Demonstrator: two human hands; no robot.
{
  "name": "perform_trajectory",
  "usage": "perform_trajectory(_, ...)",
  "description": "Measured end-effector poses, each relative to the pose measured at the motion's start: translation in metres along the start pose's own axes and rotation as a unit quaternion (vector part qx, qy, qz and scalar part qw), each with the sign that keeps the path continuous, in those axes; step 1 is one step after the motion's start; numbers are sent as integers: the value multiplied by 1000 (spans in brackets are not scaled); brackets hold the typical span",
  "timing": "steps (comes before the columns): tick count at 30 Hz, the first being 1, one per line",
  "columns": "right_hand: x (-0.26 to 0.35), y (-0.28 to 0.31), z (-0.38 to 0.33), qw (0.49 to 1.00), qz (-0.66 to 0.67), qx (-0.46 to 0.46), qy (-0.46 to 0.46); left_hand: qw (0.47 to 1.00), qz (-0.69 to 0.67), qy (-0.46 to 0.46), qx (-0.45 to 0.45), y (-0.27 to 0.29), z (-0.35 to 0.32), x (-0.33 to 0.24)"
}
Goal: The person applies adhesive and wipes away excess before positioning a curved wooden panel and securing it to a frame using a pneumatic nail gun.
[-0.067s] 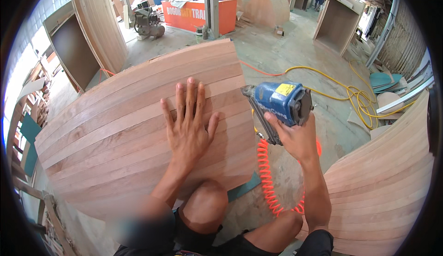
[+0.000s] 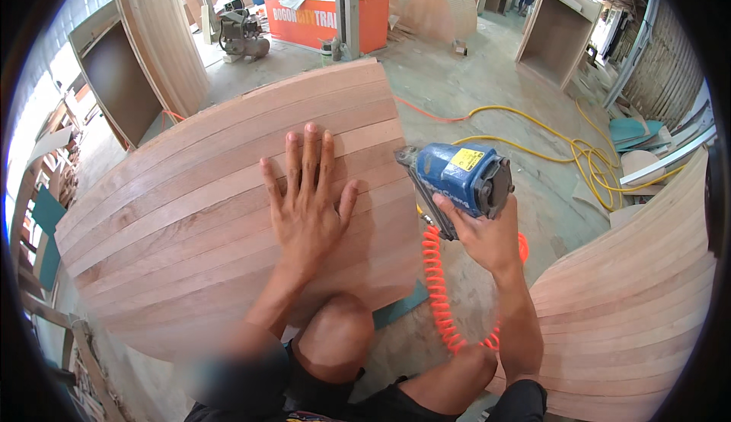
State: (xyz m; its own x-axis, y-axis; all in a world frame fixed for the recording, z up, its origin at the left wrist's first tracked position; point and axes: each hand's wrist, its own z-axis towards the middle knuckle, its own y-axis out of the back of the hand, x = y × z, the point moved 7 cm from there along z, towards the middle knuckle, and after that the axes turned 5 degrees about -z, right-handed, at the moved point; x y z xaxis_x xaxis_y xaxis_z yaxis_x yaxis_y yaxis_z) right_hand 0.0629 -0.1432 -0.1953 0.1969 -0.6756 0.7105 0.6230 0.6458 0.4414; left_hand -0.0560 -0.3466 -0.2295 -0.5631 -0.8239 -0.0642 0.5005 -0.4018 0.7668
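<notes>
My left hand (image 2: 306, 209) lies flat on a curved panel of pale wooden strips (image 2: 190, 216), its fingers spread. In my right hand (image 2: 491, 232) is a blue pneumatic nail gun (image 2: 461, 175) with a yellow label, gripped by its handle. The gun's dark nose reaches close to the panel's right edge; whether it touches the wood I cannot tell. An orange coiled air hose (image 2: 438, 293) hangs below the gun and loops behind my right forearm.
A second curved wooden panel (image 2: 624, 300) stands at the lower right. Yellow hose (image 2: 586, 159) winds over the concrete floor. An air compressor (image 2: 242, 38), an orange counter (image 2: 373, 22) beside a post, and wooden cabinets (image 2: 560, 38) stand farther back. Teal pieces (image 2: 636, 133) lie at right.
The nail gun and my right hand have shifted slightly down and tilted a little. My left hand stays flat on the panel; the whole view has moved slightly.
</notes>
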Motion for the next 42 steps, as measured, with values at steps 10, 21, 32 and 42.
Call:
perform_trajectory(10, 0, -10, 1, 997, -55, 49, -10, 1000, 11, 7, 4, 0, -2, 2)
perform_trajectory(21, -8, -3, -4, 996, -74, 56, -15, 1000, 28, 0, -5, 0, 0, -1)
perform_trajectory(32, -31, -5, -49, 998, -47, 8, 30, 999, 49, -2, -8, -4, -2, -4)
perform_trajectory(42, -35, -4, -47, 996, -76, -6, 54, 998, 52, -12, -22, -4, -1, -5)
